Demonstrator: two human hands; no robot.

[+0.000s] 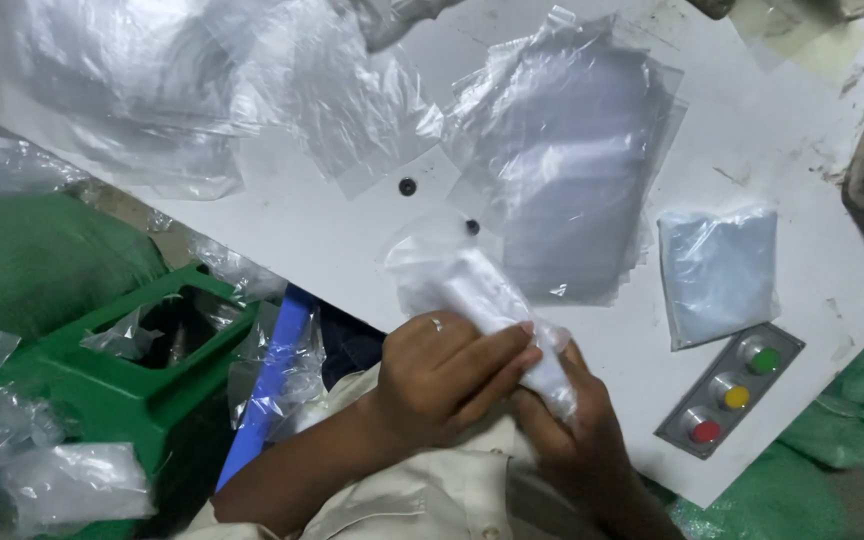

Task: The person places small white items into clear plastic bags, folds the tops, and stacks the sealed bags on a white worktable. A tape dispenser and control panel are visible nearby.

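My left hand and my right hand are both closed around a white rolled item at the near edge of the white table. The far end of the roll sits inside a clear plastic bag, which bulges up around it. My left hand, with a ring on one finger, lies over the top of the roll. My right hand cups it from below, with only some of its fingers showing.
A stack of clear flat bags lies just beyond my hands. A bagged white item and a grey panel with green, yellow and red buttons are to the right. Loose plastic covers the far left. A green stool stands lower left.
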